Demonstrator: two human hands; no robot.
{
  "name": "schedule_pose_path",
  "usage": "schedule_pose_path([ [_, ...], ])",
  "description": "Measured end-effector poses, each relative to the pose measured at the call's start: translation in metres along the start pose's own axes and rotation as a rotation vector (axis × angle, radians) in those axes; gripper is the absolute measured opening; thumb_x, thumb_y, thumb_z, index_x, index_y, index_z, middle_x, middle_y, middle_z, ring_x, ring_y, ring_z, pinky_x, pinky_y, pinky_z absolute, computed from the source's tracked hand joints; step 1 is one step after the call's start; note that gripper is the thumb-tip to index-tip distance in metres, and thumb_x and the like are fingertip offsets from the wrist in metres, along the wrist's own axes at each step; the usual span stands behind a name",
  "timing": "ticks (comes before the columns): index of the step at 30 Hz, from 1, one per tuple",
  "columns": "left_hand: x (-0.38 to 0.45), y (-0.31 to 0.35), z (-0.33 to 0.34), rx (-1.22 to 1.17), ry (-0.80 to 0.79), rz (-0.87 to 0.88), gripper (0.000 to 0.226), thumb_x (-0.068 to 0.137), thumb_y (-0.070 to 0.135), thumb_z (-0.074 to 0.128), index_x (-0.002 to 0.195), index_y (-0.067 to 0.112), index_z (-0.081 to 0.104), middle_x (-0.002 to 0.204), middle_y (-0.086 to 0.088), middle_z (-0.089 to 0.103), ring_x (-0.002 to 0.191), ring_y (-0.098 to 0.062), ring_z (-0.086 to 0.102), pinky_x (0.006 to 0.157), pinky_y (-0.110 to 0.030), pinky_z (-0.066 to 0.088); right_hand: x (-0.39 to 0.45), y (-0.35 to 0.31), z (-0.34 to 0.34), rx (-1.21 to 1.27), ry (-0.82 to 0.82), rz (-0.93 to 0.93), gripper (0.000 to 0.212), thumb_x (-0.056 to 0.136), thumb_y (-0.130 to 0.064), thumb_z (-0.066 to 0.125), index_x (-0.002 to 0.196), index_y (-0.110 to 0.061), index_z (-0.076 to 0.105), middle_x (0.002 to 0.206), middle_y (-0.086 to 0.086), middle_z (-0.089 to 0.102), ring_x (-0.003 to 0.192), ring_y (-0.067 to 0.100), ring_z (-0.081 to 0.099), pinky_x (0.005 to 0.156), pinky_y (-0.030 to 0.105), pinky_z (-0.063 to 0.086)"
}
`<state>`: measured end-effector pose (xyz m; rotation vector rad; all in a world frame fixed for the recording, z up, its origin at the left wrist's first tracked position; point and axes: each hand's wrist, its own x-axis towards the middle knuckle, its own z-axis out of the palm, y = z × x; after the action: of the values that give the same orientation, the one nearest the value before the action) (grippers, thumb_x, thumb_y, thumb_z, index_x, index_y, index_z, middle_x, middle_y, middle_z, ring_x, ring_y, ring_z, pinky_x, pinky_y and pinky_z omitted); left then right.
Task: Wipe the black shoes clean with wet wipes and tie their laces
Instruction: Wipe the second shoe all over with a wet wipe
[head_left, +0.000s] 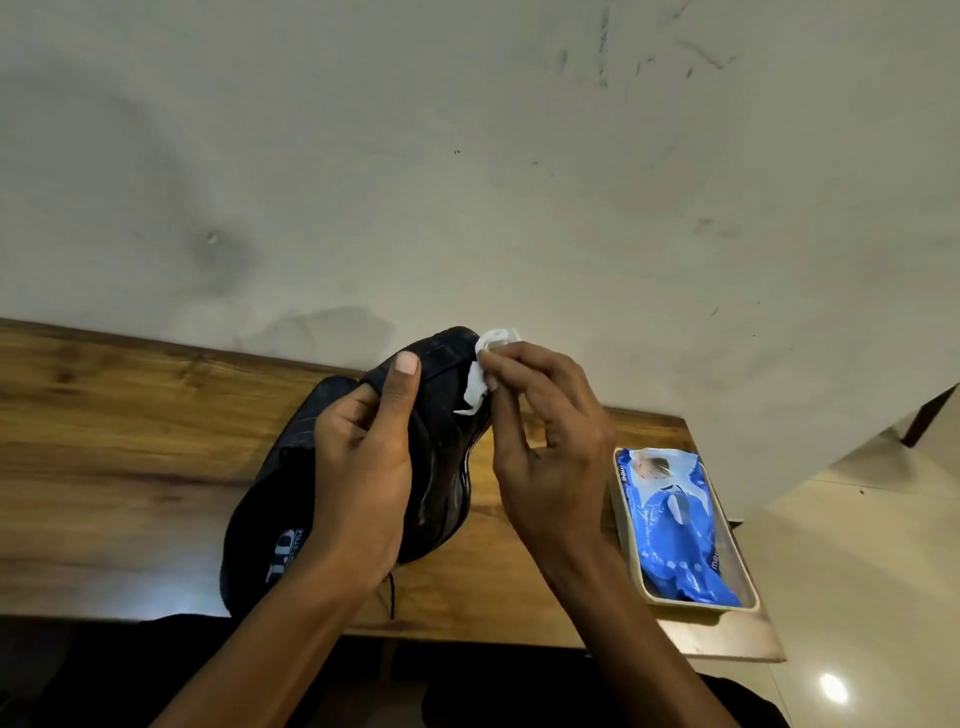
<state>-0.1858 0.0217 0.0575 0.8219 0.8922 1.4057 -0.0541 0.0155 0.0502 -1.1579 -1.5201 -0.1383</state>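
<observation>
My left hand (363, 467) grips a black shoe (447, 457), lifted and tilted above the wooden table (130, 441), sole side facing right. My thumb lies along its upper edge. My right hand (545, 447) pinches a crumpled white wet wipe (480, 382) and presses it against the shoe near its toe end. A second black shoe (270, 525) with white lettering on its insole lies on the table, partly hidden behind my left hand. A black lace (392, 592) hangs down below my left wrist.
A blue pack of wet wipes (675, 525) lies in a cream tray (631, 545) at the table's right end. A stained pale wall (467, 156) stands right behind the table. Tiled floor (857, 571) shows to the right. My dark-clothed legs are below the table's front edge.
</observation>
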Motion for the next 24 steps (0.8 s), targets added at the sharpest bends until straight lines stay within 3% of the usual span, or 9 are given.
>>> schedule_pose_path([
  [4,0.002,0.004,0.000,0.005,0.037,0.021,0.032,0.087,0.038,0.066,0.103,0.012,0.074,0.102,-0.010,0.078,0.101,-0.028,0.073,0.098,-0.050,0.053,-0.033,0.003,0.010,0.073,-0.076,0.100,0.023,0.090,0.003,0.069,0.112,-0.004,0.072,0.112,0.006,0.067,0.105,0.012,0.065,0.087,0.029,0.057],
  [9,0.004,0.000,-0.006,0.070,0.086,0.076,0.026,0.096,0.041,0.062,0.093,0.019,0.077,0.100,-0.010,0.077,0.101,-0.030,0.072,0.097,-0.058,0.053,-0.038,0.005,0.021,0.256,-0.112,0.359,0.019,0.092,-0.001,0.067,0.109,-0.008,0.071,0.105,0.001,0.070,0.098,0.017,0.069,0.081,0.040,0.061],
  [15,-0.002,0.004,-0.004,0.140,0.048,0.124,0.031,0.096,0.039,0.058,0.111,0.017,0.074,0.101,0.001,0.078,0.101,-0.015,0.073,0.094,-0.044,0.056,0.012,-0.007,0.021,0.193,0.003,0.150,0.017,0.093,-0.001,0.069,0.109,-0.004,0.073,0.107,0.006,0.070,0.102,0.015,0.067,0.083,0.033,0.058],
  [19,0.000,0.004,-0.004,0.152,0.053,0.111,0.028,0.096,0.037,0.058,0.108,0.017,0.074,0.099,0.002,0.079,0.098,-0.013,0.074,0.089,-0.039,0.057,0.009,0.001,0.027,0.093,0.021,0.061,0.018,0.093,0.000,0.067,0.110,-0.002,0.074,0.109,0.009,0.068,0.106,0.014,0.065,0.087,0.026,0.055],
  [21,0.003,0.005,-0.006,0.137,0.075,0.103,0.029,0.097,0.039,0.058,0.103,0.016,0.074,0.097,-0.002,0.078,0.098,-0.016,0.074,0.087,-0.041,0.058,-0.008,0.009,0.032,0.138,0.008,0.148,0.017,0.094,0.000,0.066,0.109,-0.004,0.072,0.109,0.007,0.067,0.103,0.016,0.065,0.085,0.032,0.057],
  [24,0.008,0.005,-0.010,0.096,0.156,0.099,0.048,0.091,0.053,0.065,0.085,0.006,0.067,0.090,-0.016,0.069,0.087,-0.029,0.066,0.088,-0.055,0.054,-0.039,0.016,0.043,0.266,-0.131,0.482,0.015,0.094,-0.003,0.064,0.106,-0.009,0.070,0.103,0.003,0.071,0.094,0.018,0.069,0.080,0.042,0.061],
])
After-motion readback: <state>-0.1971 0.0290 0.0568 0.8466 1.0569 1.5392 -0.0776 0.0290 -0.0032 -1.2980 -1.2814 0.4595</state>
